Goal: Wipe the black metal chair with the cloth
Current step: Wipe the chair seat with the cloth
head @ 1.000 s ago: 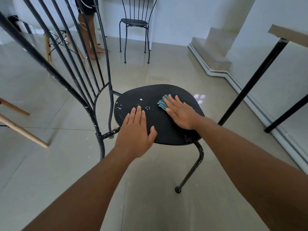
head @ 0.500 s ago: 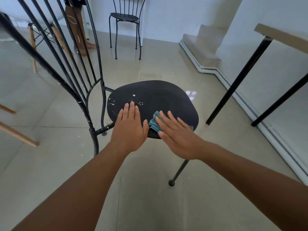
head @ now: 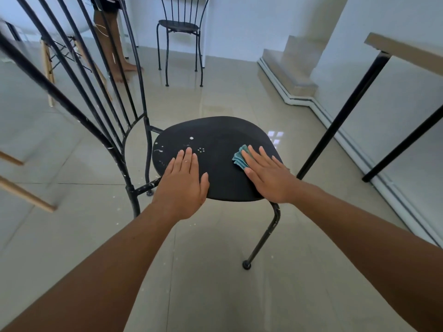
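Observation:
The black metal chair point(head: 223, 137) stands before me, its round seat speckled with white spots at the left and its barred backrest rising at the upper left. My left hand point(head: 183, 182) lies flat, fingers together, on the seat's near-left part. My right hand point(head: 267, 173) presses a folded teal cloth point(head: 240, 158) flat against the seat's right side; only the cloth's left edge shows past my fingers.
A second black metal chair point(head: 182, 27) stands at the back wall. A person's bare legs point(head: 115, 44) are behind the backrest. A table with black legs point(head: 342, 109) is on the right, wooden chair legs point(head: 26, 195) on the left, a step point(head: 287, 68) at the back right.
My right hand has slid the cloth from the seat's near edge out to its right side. My left hand has stayed flat on the seat.

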Available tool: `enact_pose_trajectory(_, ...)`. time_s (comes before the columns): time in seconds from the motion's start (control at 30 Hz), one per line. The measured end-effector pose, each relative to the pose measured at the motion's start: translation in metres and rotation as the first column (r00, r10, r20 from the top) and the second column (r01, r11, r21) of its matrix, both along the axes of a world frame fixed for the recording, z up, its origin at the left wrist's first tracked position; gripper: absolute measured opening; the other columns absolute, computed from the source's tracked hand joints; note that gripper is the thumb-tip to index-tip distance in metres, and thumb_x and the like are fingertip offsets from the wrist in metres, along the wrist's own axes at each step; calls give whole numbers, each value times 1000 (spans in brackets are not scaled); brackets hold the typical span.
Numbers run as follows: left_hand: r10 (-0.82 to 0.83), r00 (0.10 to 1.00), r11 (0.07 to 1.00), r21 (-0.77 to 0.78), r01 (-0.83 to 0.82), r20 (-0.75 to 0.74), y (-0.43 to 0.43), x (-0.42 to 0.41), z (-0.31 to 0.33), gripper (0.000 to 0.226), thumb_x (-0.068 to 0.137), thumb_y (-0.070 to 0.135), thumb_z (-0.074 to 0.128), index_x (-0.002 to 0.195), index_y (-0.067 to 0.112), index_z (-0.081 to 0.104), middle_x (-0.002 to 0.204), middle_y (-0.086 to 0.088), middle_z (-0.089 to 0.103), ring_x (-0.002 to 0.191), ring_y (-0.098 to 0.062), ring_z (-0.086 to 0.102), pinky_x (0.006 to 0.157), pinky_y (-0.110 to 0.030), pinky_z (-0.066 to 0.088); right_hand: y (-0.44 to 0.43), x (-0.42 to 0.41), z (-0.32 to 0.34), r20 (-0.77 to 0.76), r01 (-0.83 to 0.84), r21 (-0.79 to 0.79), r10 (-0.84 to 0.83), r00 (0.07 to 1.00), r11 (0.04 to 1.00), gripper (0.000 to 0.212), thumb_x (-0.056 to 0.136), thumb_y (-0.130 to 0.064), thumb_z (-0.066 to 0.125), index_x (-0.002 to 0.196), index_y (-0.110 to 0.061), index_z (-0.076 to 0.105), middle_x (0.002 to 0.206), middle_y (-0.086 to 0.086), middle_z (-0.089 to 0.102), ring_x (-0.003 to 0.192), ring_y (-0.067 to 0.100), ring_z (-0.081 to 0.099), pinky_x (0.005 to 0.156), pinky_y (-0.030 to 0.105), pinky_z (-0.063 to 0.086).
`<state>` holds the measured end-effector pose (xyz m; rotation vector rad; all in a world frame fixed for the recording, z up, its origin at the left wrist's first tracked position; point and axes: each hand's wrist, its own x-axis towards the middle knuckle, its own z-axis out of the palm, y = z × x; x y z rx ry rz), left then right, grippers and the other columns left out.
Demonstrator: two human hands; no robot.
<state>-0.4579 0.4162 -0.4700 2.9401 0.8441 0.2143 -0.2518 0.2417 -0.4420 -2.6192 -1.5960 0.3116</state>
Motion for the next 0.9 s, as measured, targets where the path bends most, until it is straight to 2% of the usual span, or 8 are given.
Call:
enact_pose_trajectory(0.1, 0, 1000, 1000, -15, 0, -3, -2, 0, 2, 74, 108, 51, 5, 167, 7, 6, 176, -13, 1, 163, -27, 0, 132, -45, 9, -9, -15, -1, 10, -20, -10, 20, 1000, 1000, 61, 114, -53, 8, 170, -37, -10, 179, -14, -16, 164, 17, -19, 135, 47, -3)
enact_pose_trajectory(0.27, 27, 999, 1000, 0, -27, 27, -6, -1, -1, 73, 109, 47, 5, 166, 2, 7, 175, -18, 1, 163, -29, -1, 132, -45, 7, 15, -38, 4, -25, -178, 7, 178, 984, 984, 59, 115, -51, 13, 170, -41, -6, 177, -20, -15, 162, 13, -21, 131, 39, -8)
enact_pose_trajectory(0.53, 85, 995, 996, -2, -85, 49, -11, 3, -6, 77, 105, 45, 7, 165, -3, 9, 174, -23, 5, 163, -34, 2, 131, -49, 11, 133, -10, 10, -76, -302, -8, 301, 951, 953, 57, 117, -46, 18, 171, -38, 0, 179, -13, -9, 165, 21, -16, 132, 47, -2)
enact_pose_trajectory(0.73, 52, 999, 999, -1, -52, 7, -7, 0, -3, 76, 106, 49, 3, 166, 2, 3, 174, -20, -5, 163, -30, -6, 132, -48, 8, 173, 20, 5, -29, -142, 3, 142, 989, 990, 60, 116, -48, 17, 172, -35, -1, 181, -6, -6, 166, 26, -11, 134, 56, 4)
enact_pose_trajectory(0.9, 36, 999, 999, 9, -36, 13, -7, -1, -3, 76, 106, 49, 3, 166, 1, 4, 174, -20, -3, 163, -31, -4, 132, -48, 8, 132, 23, -6, 22, -6, 78, 4, 1000, 997, 60, 115, -47, 15, 172, -32, 2, 181, -6, -3, 166, 23, -10, 134, 48, 1)
